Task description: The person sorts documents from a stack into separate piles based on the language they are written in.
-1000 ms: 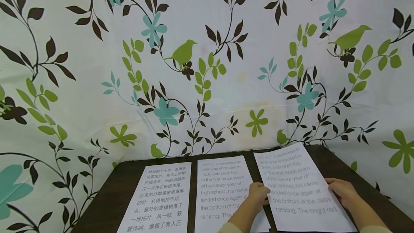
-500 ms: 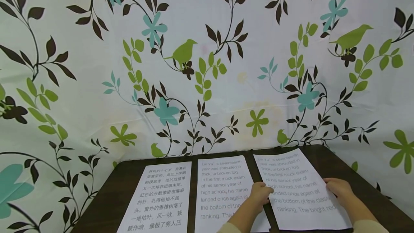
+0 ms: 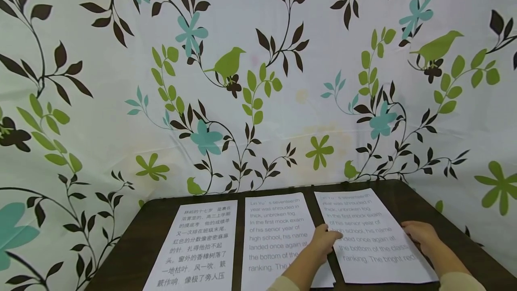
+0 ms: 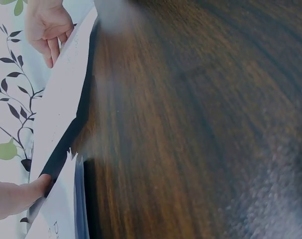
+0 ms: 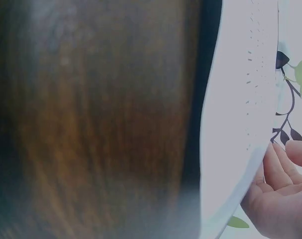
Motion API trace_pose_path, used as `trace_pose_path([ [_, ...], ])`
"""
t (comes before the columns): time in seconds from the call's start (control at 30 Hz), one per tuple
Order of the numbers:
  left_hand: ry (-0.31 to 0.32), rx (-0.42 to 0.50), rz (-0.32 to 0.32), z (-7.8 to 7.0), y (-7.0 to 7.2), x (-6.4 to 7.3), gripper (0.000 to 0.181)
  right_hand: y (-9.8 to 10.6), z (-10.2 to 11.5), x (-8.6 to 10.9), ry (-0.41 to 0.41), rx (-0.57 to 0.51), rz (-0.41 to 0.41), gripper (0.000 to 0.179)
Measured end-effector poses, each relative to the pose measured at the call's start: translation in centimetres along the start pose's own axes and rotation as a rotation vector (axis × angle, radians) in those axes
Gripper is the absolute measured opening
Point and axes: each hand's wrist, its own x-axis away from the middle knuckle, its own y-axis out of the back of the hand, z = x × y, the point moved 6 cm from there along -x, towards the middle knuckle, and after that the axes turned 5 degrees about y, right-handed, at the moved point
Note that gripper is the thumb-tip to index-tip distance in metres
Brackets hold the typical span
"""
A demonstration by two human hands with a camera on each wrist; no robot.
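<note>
Fingers [image 5: 277, 167] of the right hand [image 3: 422, 239] reach loosely straight to the right edge of the right-hand page [image 3: 363, 237], tips touching it, thumb held apart; at the opposite edge the left hand [image 3: 323, 239] touches the paper, though I cannot tell whether it pinches or merely rests there; this page is smooth, white and oblong, printed in grey English lines, 1 edge gently bowed in the right wrist view; it sits over the right part of a dark, wood-grained table [image 3: 137, 241]; the left forearm [image 3: 300, 268] and right forearm [image 3: 446, 259] slant inward from the near side, out of pale sleeves [image 3: 460, 283]; just beside it lies a middle page [image 3: 274, 237], also in English, its edge layered in the left wrist view; farther left lies a page of Chinese characters [image 3: 198, 241]; behind hangs white, faintly creased cloth [image 3: 282, 107] patterned with leaves, flowers and birds.
</note>
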Motion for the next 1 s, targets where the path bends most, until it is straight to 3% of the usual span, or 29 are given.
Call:
trace_pose_path([
  [0.43,0.012,-0.005,0.017,0.2,0.0,0.2,0.052,0.8,-0.4,0.0,-0.08,-0.048,-0.052,0.045],
  [0.8,0.005,0.015,0.072,0.0,0.3,0.3,0.048,1.1,2.8,1.7,0.01,-0.055,0.016,0.049],
  [1.0,-0.06,0.037,0.093,-1.3,2.0,0.2,0.044,0.1,4.8,1.2,0.098,-0.018,0.072,0.053],
])
